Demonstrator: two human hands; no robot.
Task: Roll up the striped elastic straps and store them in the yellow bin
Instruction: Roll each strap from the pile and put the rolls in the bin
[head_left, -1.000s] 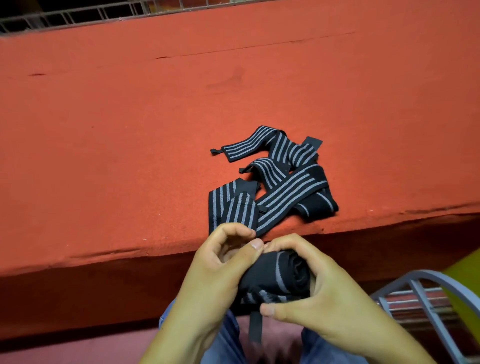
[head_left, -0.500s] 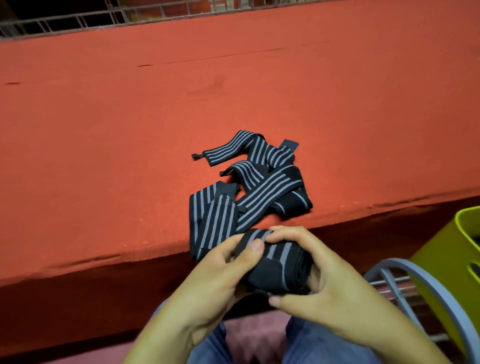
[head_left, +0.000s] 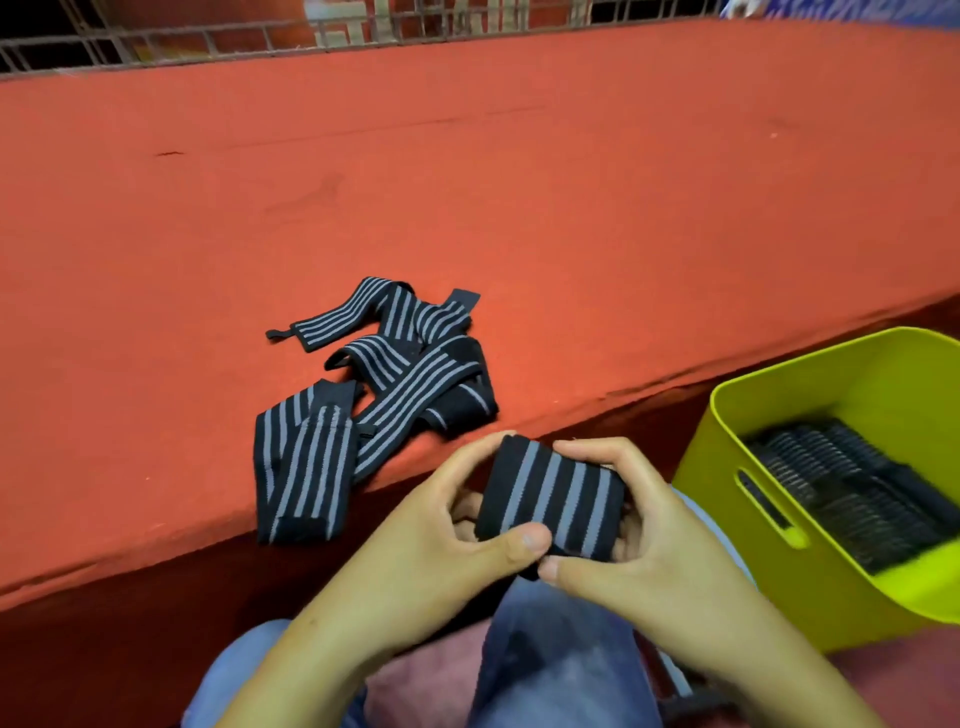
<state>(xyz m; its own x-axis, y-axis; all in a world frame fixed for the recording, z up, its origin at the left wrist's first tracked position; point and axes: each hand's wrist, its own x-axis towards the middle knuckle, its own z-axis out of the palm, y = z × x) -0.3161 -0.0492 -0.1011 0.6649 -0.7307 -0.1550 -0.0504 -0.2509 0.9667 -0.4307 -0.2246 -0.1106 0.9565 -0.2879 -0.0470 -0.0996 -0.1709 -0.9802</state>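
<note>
A rolled black strap with grey stripes sits between both hands above my lap. My left hand grips its left end, thumb on the lower edge. My right hand holds its right end, thumb underneath. A loose pile of the same striped straps lies on the red surface near its front edge, just left of and beyond my hands. The yellow bin stands at the right, apart from my hands, with several dark rolled straps inside.
The wide red padded surface stretches across the view, its front edge running diagonally. A metal grid fence lines the far side. My jeans-clad legs are below the hands.
The strap roll has turned stripes-up and sits tighter between my hands. The view has swung right, bringing the yellow bin and its contents fully into sight.
</note>
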